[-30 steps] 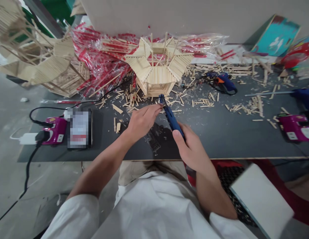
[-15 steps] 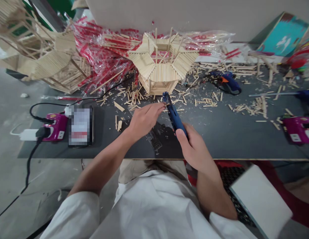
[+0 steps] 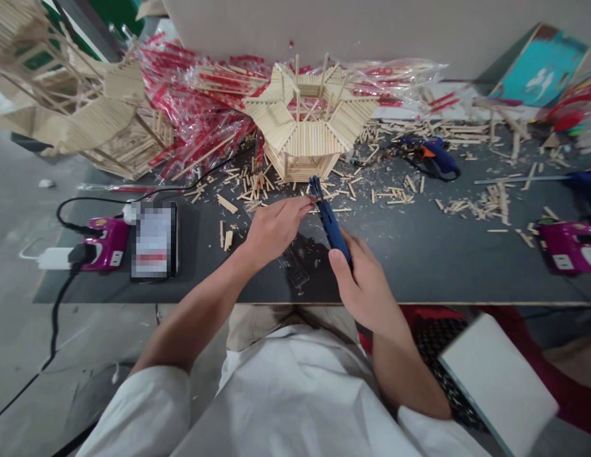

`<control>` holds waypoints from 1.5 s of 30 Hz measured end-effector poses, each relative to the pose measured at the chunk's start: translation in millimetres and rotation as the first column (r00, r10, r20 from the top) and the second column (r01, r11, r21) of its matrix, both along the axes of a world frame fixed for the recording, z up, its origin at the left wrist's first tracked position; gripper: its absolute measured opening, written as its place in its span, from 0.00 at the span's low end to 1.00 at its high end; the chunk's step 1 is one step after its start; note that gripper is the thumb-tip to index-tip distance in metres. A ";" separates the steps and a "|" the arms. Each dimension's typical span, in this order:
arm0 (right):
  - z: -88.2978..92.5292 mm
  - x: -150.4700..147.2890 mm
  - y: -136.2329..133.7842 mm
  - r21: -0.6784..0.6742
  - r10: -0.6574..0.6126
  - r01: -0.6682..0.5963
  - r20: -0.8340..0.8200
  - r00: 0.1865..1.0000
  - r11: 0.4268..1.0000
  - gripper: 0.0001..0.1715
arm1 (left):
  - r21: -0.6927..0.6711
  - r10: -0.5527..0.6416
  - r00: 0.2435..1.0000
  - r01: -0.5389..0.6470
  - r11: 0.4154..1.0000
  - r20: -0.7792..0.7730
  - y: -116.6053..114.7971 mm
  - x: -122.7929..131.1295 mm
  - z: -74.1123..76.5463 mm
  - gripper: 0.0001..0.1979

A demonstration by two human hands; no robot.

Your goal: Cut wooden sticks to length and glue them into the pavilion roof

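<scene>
My left hand (image 3: pixel 276 228) is closed in a pinch, palm down, on a thin wooden stick (image 3: pixel 317 200); only a short bit shows past the fingertips, at the head of the cutter. My right hand (image 3: pixel 364 279) is wrapped around the handles of a blue hand cutter (image 3: pixel 332 227), its head tilted up and to the left. Just beyond the cutter stands a small house model (image 3: pixel 314 136) built of wooden sticks, with a flared roof and open top. Short cut sticks (image 3: pixel 254 184) lie scattered around its base.
On the left are a phone (image 3: pixel 155 241), a purple power strip (image 3: pixel 106 243) with black cables, and a larger stick model (image 3: pixel 99 120). Red-and-clear wrappers (image 3: pixel 195 114) pile up behind. To the right lie a blue glue gun (image 3: pixel 435 155) and another purple power strip (image 3: pixel 569 246).
My right hand and the rear of the cutter have shifted slightly left, and the handles look closer together. My left hand stays nearly still, pinching the stick.
</scene>
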State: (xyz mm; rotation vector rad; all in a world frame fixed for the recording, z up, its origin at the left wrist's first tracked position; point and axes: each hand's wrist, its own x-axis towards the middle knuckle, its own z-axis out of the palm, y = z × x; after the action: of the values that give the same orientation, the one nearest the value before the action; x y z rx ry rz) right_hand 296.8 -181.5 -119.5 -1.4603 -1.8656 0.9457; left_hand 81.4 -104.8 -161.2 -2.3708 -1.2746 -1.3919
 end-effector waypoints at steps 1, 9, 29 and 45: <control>0.0 0.5 0.3 -0.004 0.002 -0.002 -0.009 1.000 1.000 0.38 | 0.001 0.005 1.000 -0.005 1.000 -0.003 0.1 0.1 0.2 0.11; -2.8 8.2 3.7 -0.009 0.035 -0.036 -0.036 0.999 0.999 0.35 | 0.054 -0.009 1.000 0.009 0.999 0.003 1.3 1.6 0.9 0.10; -8.6 -5.4 -7.8 0.076 -0.039 0.037 0.035 0.999 0.996 0.39 | -0.089 -0.046 0.996 0.052 0.995 0.075 -2.7 0.5 2.5 0.11; -4.0 4.0 0.7 0.034 0.006 -0.006 -0.025 1.000 0.999 0.35 | -0.107 -0.038 0.995 0.047 0.993 0.088 -2.2 3.3 -0.5 0.15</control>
State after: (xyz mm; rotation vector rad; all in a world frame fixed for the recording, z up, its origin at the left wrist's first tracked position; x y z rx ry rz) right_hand 300.8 -180.8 -123.4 -1.4174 -1.8600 0.9270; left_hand 84.6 -107.0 -161.8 -2.4467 -1.3622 -1.4884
